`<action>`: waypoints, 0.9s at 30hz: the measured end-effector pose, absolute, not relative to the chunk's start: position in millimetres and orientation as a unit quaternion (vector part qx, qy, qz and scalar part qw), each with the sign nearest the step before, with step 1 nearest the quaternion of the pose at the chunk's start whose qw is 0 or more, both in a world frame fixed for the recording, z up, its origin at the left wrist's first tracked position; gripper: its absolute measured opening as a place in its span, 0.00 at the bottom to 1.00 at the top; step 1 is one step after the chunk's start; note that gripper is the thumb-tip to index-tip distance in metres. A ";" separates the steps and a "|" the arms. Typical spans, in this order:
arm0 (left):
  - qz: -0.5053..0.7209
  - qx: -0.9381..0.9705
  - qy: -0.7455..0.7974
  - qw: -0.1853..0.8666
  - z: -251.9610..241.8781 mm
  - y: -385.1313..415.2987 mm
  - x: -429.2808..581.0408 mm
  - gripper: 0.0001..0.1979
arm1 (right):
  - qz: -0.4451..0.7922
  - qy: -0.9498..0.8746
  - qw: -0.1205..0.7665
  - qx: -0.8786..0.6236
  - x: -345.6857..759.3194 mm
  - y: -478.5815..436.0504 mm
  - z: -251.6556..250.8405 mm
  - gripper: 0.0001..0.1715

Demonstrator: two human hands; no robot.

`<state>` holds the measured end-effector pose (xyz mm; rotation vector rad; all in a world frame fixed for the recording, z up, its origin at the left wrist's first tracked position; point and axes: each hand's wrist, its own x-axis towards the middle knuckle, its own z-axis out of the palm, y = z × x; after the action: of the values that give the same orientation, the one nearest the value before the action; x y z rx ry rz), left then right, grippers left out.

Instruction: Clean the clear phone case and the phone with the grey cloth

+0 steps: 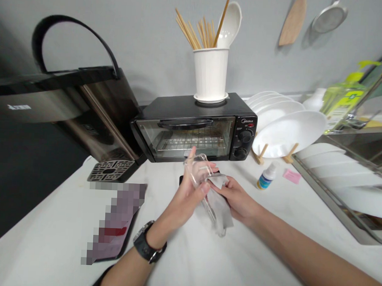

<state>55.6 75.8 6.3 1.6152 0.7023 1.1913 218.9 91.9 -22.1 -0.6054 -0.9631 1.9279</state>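
My left hand [189, 191] grips a clear phone case [194, 170] above the counter, with the thumb on its near side and the fingers behind it. In my right hand [239, 200] is a thin grey cloth [220, 207], bunched at the top against the case and hanging down over its lower part. Both hands are close together, touching case and cloth. Behind my left hand a dark flat object [181, 181] rests on the counter, mostly hidden. A small spray bottle [267, 176] with a blue label stands to the right, beside a pink slip [292, 176].
A black toaster oven [191, 130] stands behind my hands, carrying a white cup [210, 74] of chopsticks. Left are a large black appliance [110, 114] and a partly pixelated tablet-like device [120, 228]. Right are racked plates [289, 132] and a sink [342, 217].
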 end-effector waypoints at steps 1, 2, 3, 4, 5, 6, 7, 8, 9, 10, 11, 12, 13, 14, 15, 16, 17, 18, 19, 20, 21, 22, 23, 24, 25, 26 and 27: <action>0.509 0.652 0.289 0.481 5.5 76.9 56.1 0.39 | 0.789 -0.376 0.433 -0.221 219.2 91.5 -19.6 0.21; 0.520 0.647 0.288 0.478 5.2 77.9 56.3 0.40 | 0.799 -0.371 0.428 -0.204 219.1 91.1 -17.6 0.19; 0.519 0.648 0.289 0.476 5.5 78.6 56.0 0.38 | 0.803 -0.369 0.425 -0.195 218.7 90.6 -16.4 0.18; 0.510 0.655 0.291 0.475 6.3 78.8 55.6 0.34 | 0.803 -0.371 0.425 -0.192 218.0 89.9 -16.0 0.17; 0.498 0.664 0.295 0.473 7.3 78.7 55.1 0.31 | 0.801 -0.374 0.427 -0.193 217.0 89.3 -16.4 0.16; 0.485 0.674 0.300 0.469 8.4 78.2 54.6 0.29 | 0.797 -0.375 0.429 -0.198 215.9 88.8 -17.3 0.16; 0.476 0.684 0.306 0.461 9.3 77.4 54.5 0.27 | 0.792 -0.377 0.432 -0.209 215.0 88.4 -18.6 0.17; 0.468 0.693 0.312 0.451 9.9 76.6 54.6 0.26 | 0.785 -0.379 0.435 -0.225 214.2 88.2 -20.2 0.19; 0.463 0.701 0.315 0.442 10.0 75.8 55.1 0.26 | 0.773 -0.384 0.440 -0.245 213.7 88.2 -21.9 0.21; 0.464 0.704 0.314 0.436 9.8 75.2 55.8 0.25 | 0.761 -0.391 0.444 -0.267 213.5 88.6 -23.5 0.22; 0.468 0.705 0.313 0.431 9.1 74.9 56.8 0.25 | 0.748 -0.398 0.448 -0.286 213.6 89.1 -25.0 0.24; 0.477 0.703 0.316 0.422 8.1 75.0 57.8 0.25 | 0.739 -0.403 0.449 -0.299 213.8 89.7 -26.2 0.25; 0.490 0.698 0.323 0.409 6.9 75.4 58.8 0.25 | 0.737 -0.404 0.449 -0.305 214.2 90.2 -26.9 0.26; 0.507 0.688 0.336 0.395 5.7 76.0 59.6 0.25 | 0.742 -0.399 0.444 -0.304 214.7 90.6 -26.9 0.27; 0.525 0.674 0.351 0.382 4.5 76.9 60.0 0.26 | 0.755 -0.389 0.437 -0.296 215.2 90.8 -26.2 0.27; 0.542 0.660 0.366 0.371 3.6 77.9 60.2 0.26 | 0.768 -0.376 0.432 -0.286 215.7 90.7 -24.7 0.27; 0.556 0.647 0.375 0.363 2.8 78.9 60.1 0.26 | 0.780 -0.362 0.429 -0.276 216.2 90.3 -22.5 0.26; 0.567 0.638 0.378 0.359 2.3 79.6 59.8 0.26 | 0.790 -0.350 0.428 -0.266 216.7 89.6 -19.9 0.23; 0.573 0.634 0.377 0.357 2.1 80.1 59.3 0.26 | 0.796 -0.341 0.430 -0.256 217.1 88.9 -17.1 0.20; 0.576 0.636 0.372 0.355 2.0 80.3 58.8 0.26 | 0.799 -0.337 0.432 -0.247 217.4 88.2 -14.6 0.18; 0.577 0.639 0.363 0.356 2.0 80.2 58.4 0.26 | 0.799 -0.341 0.433 -0.240 217.5 87.7 -12.7 0.16; 0.575 0.641 0.354 0.365 2.0 79.8 58.0 0.27 | 0.798 -0.351 0.431 -0.233 217.5 87.6 -11.5 0.16; 0.570 0.642 0.346 0.379 2.0 79.2 57.7 0.27 | 0.796 -0.365 0.426 -0.228 217.3 87.8 -11.4 0.16; 0.563 0.642 0.340 0.393 2.0 78.4 57.6 0.28 | 0.792 -0.378 0.423 -0.227 217.0 88.5 -12.2 0.17; 0.557 0.643 0.337 0.403 2.1 77.7 57.5 0.28 | 0.784 -0.388 0.426 -0.232 216.7 89.4 -13.8 0.19; 0.551 0.646 0.338 0.406 2.1 77.0 57.4 0.28 | 0.774 -0.396 0.431 -0.240 216.4 90.5 -16.1 0.21; 0.547 0.652 0.340 0.400 2.4 76.5 57.3 0.27 | 0.764 -0.402 0.439 -0.250 216.1 91.6 -18.8 0.22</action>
<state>57.3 76.5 2.4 1.6483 0.8610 1.3847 216.1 91.6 -18.8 -0.6214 -0.9984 1.8987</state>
